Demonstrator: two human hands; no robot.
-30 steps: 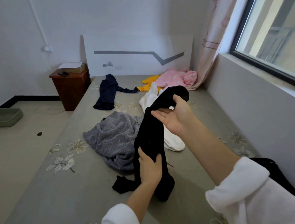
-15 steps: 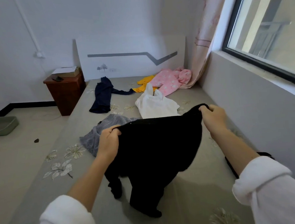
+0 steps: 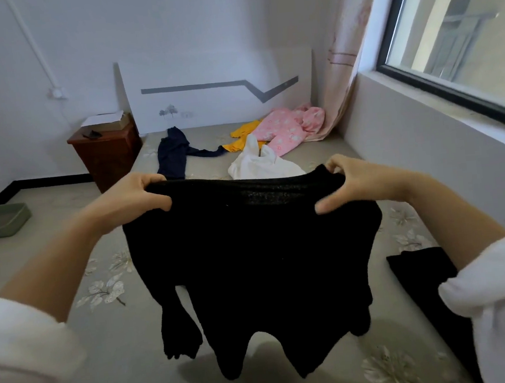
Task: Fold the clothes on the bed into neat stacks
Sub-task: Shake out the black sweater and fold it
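Both hands are clamped on the top edge of a black garment (image 3: pixel 254 261): the left hand (image 3: pixel 142 198) grips one corner and the right hand (image 3: pixel 351 182) the other, fingers curled over the hem and thumbs pressed on its front, holding it stretched between them in the air above the bed (image 3: pixel 114 371). The cloth hangs straight down below the hands, its narrow lower ends dangling just clear of the floral sheet.

Below the right hand a second black piece (image 3: pixel 421 283) lies flat on the bed near the wall. If the held garment is lowered carelessly it could land on that piece and the two dark fabrics would be hard to tell apart. The dangling ends could also bunch or fold under as the cloth meets the sheet, spoiling a clean fold. A grip on one layer only would let the back layer sag.

Beyond the hands lie a white garment (image 3: pixel 261 167), a navy garment (image 3: pixel 171 155), a yellow garment (image 3: pixel 243 137) and a pink garment (image 3: pixel 288 130), all loose and unfolded. A wide swing forward could drag the white one, the nearest.
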